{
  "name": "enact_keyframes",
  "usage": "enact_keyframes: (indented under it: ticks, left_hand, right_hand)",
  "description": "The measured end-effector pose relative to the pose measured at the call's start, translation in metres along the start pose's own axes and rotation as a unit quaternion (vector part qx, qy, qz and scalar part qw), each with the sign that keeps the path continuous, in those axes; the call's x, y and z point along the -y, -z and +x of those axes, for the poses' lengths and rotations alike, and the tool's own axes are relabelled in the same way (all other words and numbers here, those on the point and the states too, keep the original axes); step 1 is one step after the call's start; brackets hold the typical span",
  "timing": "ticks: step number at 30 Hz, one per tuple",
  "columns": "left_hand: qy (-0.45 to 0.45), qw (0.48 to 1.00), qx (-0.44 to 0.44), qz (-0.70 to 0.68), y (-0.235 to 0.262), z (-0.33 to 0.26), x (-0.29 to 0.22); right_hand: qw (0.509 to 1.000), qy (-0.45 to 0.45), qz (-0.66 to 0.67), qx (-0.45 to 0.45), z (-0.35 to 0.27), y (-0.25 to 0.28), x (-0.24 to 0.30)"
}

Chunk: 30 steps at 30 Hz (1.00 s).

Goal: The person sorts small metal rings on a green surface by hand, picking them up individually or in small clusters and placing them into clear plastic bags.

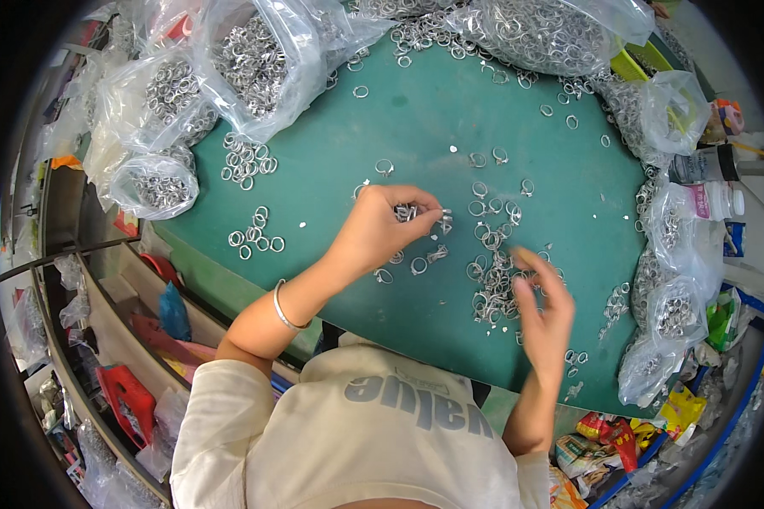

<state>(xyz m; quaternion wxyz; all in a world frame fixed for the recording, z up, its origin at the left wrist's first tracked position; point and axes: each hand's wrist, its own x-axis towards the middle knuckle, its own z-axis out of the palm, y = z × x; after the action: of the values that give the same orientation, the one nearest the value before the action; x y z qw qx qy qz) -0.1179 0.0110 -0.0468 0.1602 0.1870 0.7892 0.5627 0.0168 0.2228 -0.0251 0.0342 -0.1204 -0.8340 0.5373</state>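
Left hand (384,219) pinches silver rings (406,212) above green table (314,182); right hand (549,316), blurred, fingers parted, beside loose ring pile (492,299). Slack pinch could drop rings; careless brush could scatter pile.

Surface (323,174): green, middle partly bare.
Left part: farther ring cluster (248,161) and nearer ring cluster (255,233), silver, apart.
Right of centre: dense ring pile (494,293), strays beyond.
Far edge: clear open bag (304,55), ring-filled.
Right edge: clear ring bags (696,216), in line.
Fragments: I note white chips (302,225), scattered.
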Motion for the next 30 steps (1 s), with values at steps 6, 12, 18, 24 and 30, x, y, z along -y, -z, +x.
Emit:
enact_keyframes:
  ticks: [6, 12, 18, 24, 30]
  left_hand:
    - [0.205, 0.909, 0.057, -0.358, 0.001, -0.011, -0.017]
    - [0.131, 0.973, 0.025, -0.189, 0.002, -0.021, -0.031]
    - [-0.091, 0.995, -0.041, 0.024, -0.005, -0.034, -0.037]
    - [-0.184, 0.973, -0.107, 0.089, -0.015, -0.043, -0.035]
    - [0.010, 0.986, -0.077, -0.147, -0.023, -0.048, -0.035]
  right_hand:
    - [0.948, -0.061, 0.300, 0.092, 0.038, -0.059, 0.017]
    - [0.899, -0.121, 0.411, 0.095, 0.035, -0.051, 0.017]
    - [0.959, -0.037, 0.280, -0.011, 0.018, -0.055, 0.040]
    - [0.980, 0.040, 0.176, -0.086, 0.004, -0.063, 0.053]
    - [0.951, 0.258, -0.087, -0.148, -0.002, -0.068, 0.047]
